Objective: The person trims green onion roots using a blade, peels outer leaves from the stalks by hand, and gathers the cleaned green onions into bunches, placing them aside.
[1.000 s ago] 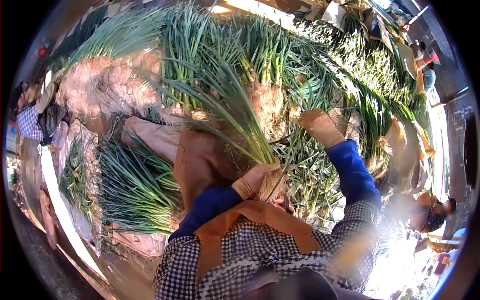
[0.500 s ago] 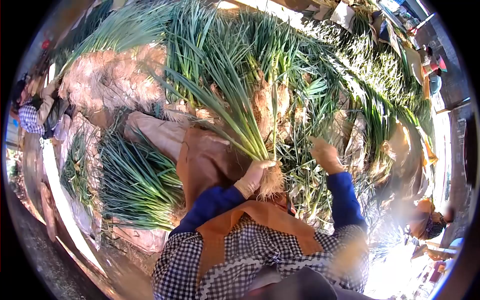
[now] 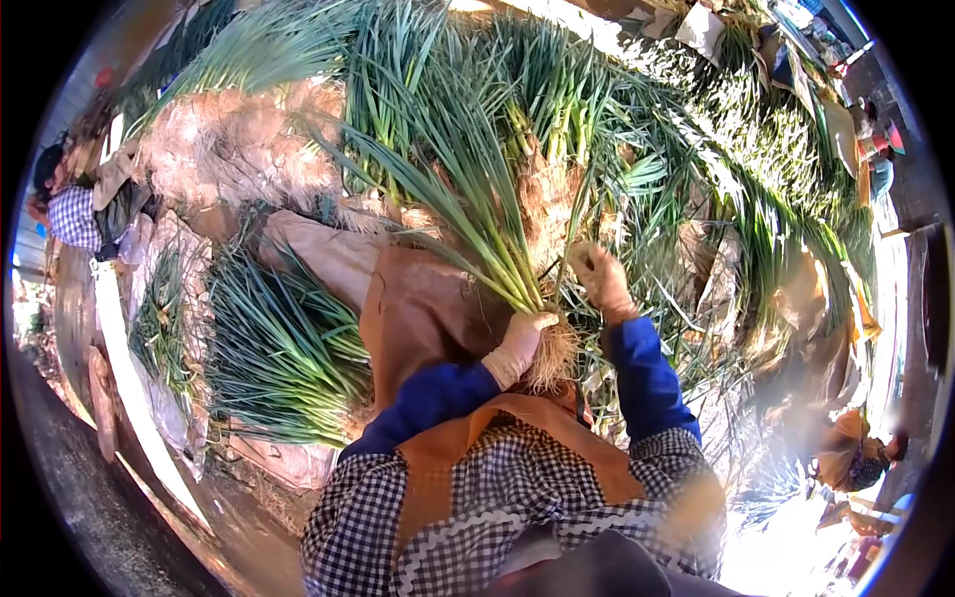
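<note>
My left hand [image 3: 521, 340] is closed around the lower stems of a bunch of green onions [image 3: 494, 249]. Their pale stringy roots [image 3: 553, 360] stick out past my fingers, and the long green leaves fan up and to the left. Just right of the bunch, my right hand [image 3: 603, 279] is raised with its fingers curled together. A thin green strand runs close to its fingertips; whether they grip it I cannot tell. Beneath the bunch, a brown apron [image 3: 423, 308] covers my lap.
More green onions [image 3: 288, 343] lie in a pile at my left. A long row with pale roots [image 3: 234, 149] stretches ahead. Loose leaves and trimmings [image 3: 667, 289] litter the right side. One person [image 3: 75, 214] is at the far left, another [image 3: 851, 453] at the right.
My right hand has moved left, closer to the bunch, and its fingers have curled in. My left hand keeps its hold on the green onions, almost in the same place.
</note>
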`<state>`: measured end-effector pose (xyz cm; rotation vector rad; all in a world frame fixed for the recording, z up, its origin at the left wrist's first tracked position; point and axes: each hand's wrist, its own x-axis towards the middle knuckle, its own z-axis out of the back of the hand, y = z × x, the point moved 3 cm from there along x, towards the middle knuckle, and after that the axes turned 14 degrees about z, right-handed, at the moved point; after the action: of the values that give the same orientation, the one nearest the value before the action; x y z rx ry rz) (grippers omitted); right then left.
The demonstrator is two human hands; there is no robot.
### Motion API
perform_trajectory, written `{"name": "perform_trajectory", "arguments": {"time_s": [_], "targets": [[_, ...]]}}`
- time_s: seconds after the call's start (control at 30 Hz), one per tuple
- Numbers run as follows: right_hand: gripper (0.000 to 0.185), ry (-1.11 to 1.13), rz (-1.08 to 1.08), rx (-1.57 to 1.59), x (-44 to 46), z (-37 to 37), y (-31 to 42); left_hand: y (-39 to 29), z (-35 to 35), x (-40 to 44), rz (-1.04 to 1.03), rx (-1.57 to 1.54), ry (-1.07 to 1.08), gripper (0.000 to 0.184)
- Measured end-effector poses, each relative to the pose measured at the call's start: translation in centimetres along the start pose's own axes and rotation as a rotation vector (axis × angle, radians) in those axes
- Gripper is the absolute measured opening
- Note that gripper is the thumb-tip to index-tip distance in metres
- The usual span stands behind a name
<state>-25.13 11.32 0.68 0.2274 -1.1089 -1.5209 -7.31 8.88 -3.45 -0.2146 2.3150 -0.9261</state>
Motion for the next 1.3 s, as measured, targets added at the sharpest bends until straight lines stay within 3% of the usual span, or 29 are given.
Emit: {"name": "perform_trajectory", "arguments": {"time_s": [0.03,0.1,0.13,0.2,0.23,0.27,0.33,0.37,0.4,0.43,0.47,0.53,0.6,0.67,0.73,0.77,0.83,0.87,0.9,0.97,1.0,1.03,1.07,1.13,1.2,1.27,1.3], "targets": [[0.031,0.194,0.048,-0.308,1.0,0.4,0.1,-0.2,-0.6,-0.6,0.119,-0.127,-0.042,0.015],[0.037,0.282,0.122,-0.507,2.1,1.2,1.6,0.4,-0.6,-0.2,0.148,-0.176,0.008,0.016],[0.031,0.599,-0.083,-0.524,3.0,0.9,1.6,0.2,-0.8,-0.1,0.165,-0.234,0.049,0.016],[0.027,0.736,-0.138,-0.548,3.8,0.0,2.3,-0.3,-1.1,-0.2,0.173,-0.317,0.022,0.011],[0.021,0.678,-0.133,-0.494,3.9,-0.2,3.2,-0.5,-1.1,-0.2,0.197,-0.298,-0.004,0.011],[0.022,0.528,-0.045,-0.359,3.2,-0.5,2.5,-0.6,-1.2,-0.4,0.225,-0.283,-0.032,0.011],[0.027,0.340,-0.443,0.546,0.1,-1.6,2.1,0.9,-0.1,0.9,0.138,-0.314,-0.045,0.011],[0.026,0.192,-0.551,0.828,-2.6,-2.1,2.3,1.3,0.5,1.2,0.124,-0.238,-0.033,0.015],[0.025,0.146,-0.533,0.960,-4.4,-1.8,3.6,1.6,1.1,1.3,0.112,-0.155,-0.019,0.021],[0.024,0.104,-0.517,1.095,-6.2,-1.5,5.0,1.4,1.5,1.2,-0.089,0.037,0.005,0.023],[0.023,0.180,-0.385,1.078,-7.0,0.2,7.7,0.9,1.6,0.9,-0.078,0.039,0.007,0.023],[0.021,0.201,-0.388,1.293,-10.9,3.4,9.2,-0.5,0.8,0.4,0.237,-0.505,0.259,0.024],[0.019,0.080,-0.646,1.132,-14.4,8.7,8.6,-1.1,1.2,-0.1,0.346,-0.491,0.230,0.022],[0.024,0.072,-0.536,0.790,-17.0,14.2,6.7,-0.8,1.2,0.2,0.307,-0.493,0.277,0.025],[0.030,0.537,-0.777,-0.041,-21.9,18.8,1.3,-2.0,0.8,-0.8,0.299,-0.463,0.292,0.027],[0.030,0.528,-0.773,-0.048,-23.0,19.0,-0.8,-2.6,0.7,-1.0,0.282,-0.436,0.309,0.029],[0.029,0.695,-0.721,-1.002,-23.4,19.7,-5.9,-3.8,0.8,-1.0,0.189,-0.302,0.318,0.037],[0.031,0.658,-0.693,-0.893,-20.4,18.2,-8.9,-5.9,-0.2,-2.1,0.148,-0.350,0.354,0.045],[0.030,0.407,-0.150,-0.710,-15.9,16.1,-9.0,-7.5,-0.9,-3.4,0.120,-0.395,0.385,0.055],[0.026,0.211,-0.038,-0.524,-4.5,11.1,-6.7,-10.3,-1.0,-4.2,-0.033,-0.442,0.545,0.050],[0.016,0.220,-0.294,-0.462,2.7,9.2,-1.3,-11.8,-1.1,-4.4,-0.148,-0.472,0.620,0.050],[0.025,0.020,-0.067,-0.294,5.7,7.7,-3.1,-12.9,-1.0,-4.5,-0.158,-0.510,0.575,0.047],[0.027,0.060,-0.175,-0.325,9.6,6.5,-4.3,-13.4,-0.4,-3.9,-0.118,-0.552,0.512,0.043],[0.032,-0.180,-0.134,-0.308,14.8,4.2,-9.2,-13.2,1.4,-2.4,-0.092,-0.498,0.290,0.039],[0.037,-0.259,-0.347,-0.462,17.9,2.9,-13.7,-13.9,0.7,-2.3,-0.135,-0.524,0.378,0.036],[0.039,-0.108,-0.487,-0.553,19.4,0.7,-22.4,-12.4,1.5,-1.4,-0.086,-0.587,0.282,0.034],[0.037,0.099,-0.493,-0.507,20.1,-1.1,-26.6,-12.2,1.6,-1.3,-0.071,-0.605,0.322,0.034]]}}
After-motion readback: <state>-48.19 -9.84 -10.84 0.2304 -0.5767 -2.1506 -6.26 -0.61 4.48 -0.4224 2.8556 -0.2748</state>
